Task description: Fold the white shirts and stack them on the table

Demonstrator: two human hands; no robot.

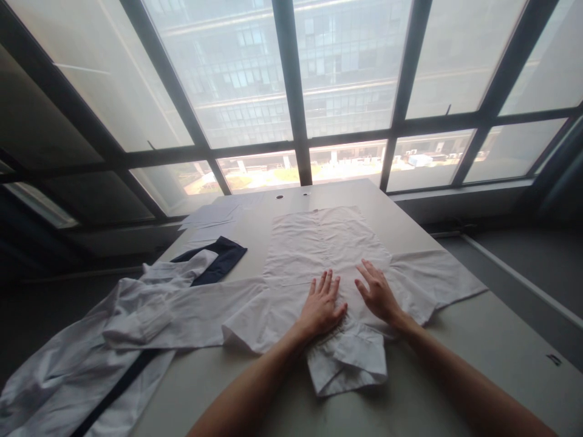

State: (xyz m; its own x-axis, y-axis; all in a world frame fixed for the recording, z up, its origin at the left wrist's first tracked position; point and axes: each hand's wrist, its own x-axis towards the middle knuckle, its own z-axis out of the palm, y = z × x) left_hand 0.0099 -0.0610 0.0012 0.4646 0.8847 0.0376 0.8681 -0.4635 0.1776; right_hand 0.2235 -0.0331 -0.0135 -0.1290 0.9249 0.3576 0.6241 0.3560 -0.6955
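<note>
A white shirt (319, 249) lies spread flat on a pale table (455, 364), its collar (348, 358) toward me and its sleeves out to both sides. My left hand (321, 306) rests palm down on the shirt just below the collar, fingers stretched out. My right hand (376, 291) lies flat on the shirt beside it, fingers straight and apart. Neither hand holds anything.
A heap of white cloth (113, 328) with a dark navy garment (218, 258) covers the table's left side and hangs over its edge. Sheets of paper (214, 215) lie at the far left corner. Large windows (291, 91) stand behind the table.
</note>
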